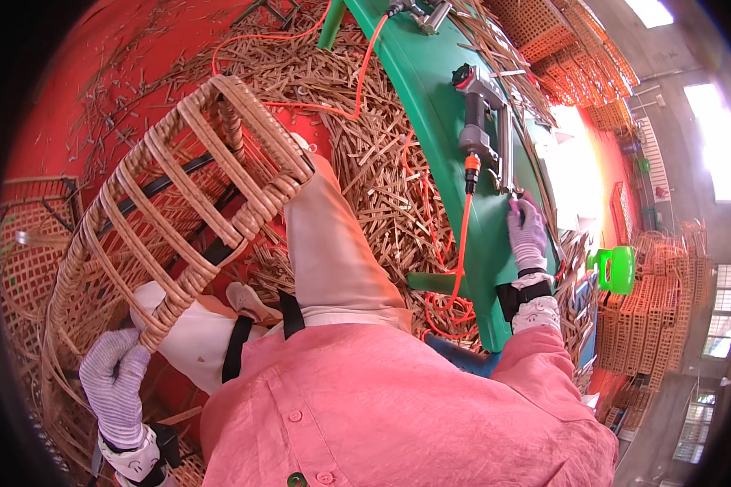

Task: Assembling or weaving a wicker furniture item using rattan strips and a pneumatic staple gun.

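Note:
A woven rattan frame [188, 215], with thick wrapped edges and open slats, stands tilted at my left, against my leg. My left hand [114, 385], in a striped glove, is closed on its near lower corner. On the green table [430, 97] lies a grey and black air nail gun [481, 122] with an orange hose fitting. My right hand [528, 231], gloved too, rests on the table beside the near end of the gun's magazine. Its fingertips are drawn together; what they pinch, if anything, is too small to make out.
An orange air hose [465, 243] runs off the table and coils below. Cut rattan strips [374, 178] cover much of the red floor [97, 49]. Another tool [430, 16] lies at the table's far end. A green plastic container [617, 270] and stacked woven panels [638, 325] stand at right.

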{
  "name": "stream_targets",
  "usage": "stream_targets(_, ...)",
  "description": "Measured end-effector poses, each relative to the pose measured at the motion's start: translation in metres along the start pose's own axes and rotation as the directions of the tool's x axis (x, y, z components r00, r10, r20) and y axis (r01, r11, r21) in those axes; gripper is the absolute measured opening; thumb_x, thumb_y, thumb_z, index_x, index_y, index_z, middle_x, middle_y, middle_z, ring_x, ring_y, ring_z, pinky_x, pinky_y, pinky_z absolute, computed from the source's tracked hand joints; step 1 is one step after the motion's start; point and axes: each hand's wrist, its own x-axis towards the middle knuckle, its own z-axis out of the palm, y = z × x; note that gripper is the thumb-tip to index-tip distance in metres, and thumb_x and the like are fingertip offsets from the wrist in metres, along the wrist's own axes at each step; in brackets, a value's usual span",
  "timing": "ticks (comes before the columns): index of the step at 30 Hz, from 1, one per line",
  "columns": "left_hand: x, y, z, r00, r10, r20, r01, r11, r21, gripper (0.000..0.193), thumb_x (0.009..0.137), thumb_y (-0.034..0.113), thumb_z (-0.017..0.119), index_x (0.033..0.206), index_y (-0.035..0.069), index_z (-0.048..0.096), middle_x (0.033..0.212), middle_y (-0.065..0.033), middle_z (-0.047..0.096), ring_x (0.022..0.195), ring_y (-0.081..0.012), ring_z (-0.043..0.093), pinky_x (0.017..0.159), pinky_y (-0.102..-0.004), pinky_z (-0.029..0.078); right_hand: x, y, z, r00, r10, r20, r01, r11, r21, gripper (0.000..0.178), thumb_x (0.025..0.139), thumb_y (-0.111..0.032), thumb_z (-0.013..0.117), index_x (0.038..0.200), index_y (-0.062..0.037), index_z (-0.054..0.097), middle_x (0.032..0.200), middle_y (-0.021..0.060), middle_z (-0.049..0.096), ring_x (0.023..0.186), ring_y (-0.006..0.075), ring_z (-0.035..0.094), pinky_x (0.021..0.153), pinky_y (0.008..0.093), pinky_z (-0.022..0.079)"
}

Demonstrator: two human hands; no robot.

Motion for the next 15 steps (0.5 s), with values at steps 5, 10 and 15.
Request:
stream_targets(5, 0.003, 0.002, -0.001, 0.999, -0.033, 0.002, 0.033, 0.999, -0.019, 0.016, 0.070, -0.002, 0.064, 0.085, -0.005, 0.059, 0.076, -0.0087, 0.059, 0.067, -0.0149, 0.053, 0.063, -0.0262, 0.043, 0.033, 0.034, -0.003, 0.982, 0.173, 0.071, -0.165, 0.980, -0.111, 0.032, 0.083, -0.031, 0.047, 0.106, -0.0119, 0.059, 0.100, 0.0139, 0.060, 0.096, 0.0304, 0.056, 0.084, 0.0396, 0.043)
stream_targets(10, -0.002, 0.004, 0.002, 1.000, 0.013, -0.009, -0.013, 1.000, -0.008, 0.016, 0.069, -0.002, 0.065, 0.083, -0.005, 0.059, 0.074, -0.0095, 0.058, 0.065, -0.0163, 0.053, 0.060, -0.0265, 0.043, 0.090, -0.017, -0.025, 0.994, 0.077, -0.084, -0.066, 0.990, 0.124, 0.048, 0.078, -0.041, 0.056, 0.113, -0.0073, 0.055, 0.107, 0.0150, 0.058, 0.098, 0.0311, 0.056, 0.086, 0.0379, 0.042)
stream_targets(15, -0.006, 0.009, 0.009, 0.963, 0.251, -0.093, -0.241, 0.964, 0.110, 0.015, 0.064, 0.004, 0.065, 0.074, -0.005, 0.059, 0.066, -0.0127, 0.057, 0.061, -0.0245, 0.056, 0.056, -0.0304, 0.044, 0.158, -0.120, -0.003, 0.938, -0.231, 0.260, 0.115, 0.911, 0.395, 0.071, 0.072, -0.049, 0.063, 0.113, 0.0073, 0.049, 0.091, 0.0192, 0.059, 0.083, 0.0239, 0.056, 0.076, 0.0355, 0.043)
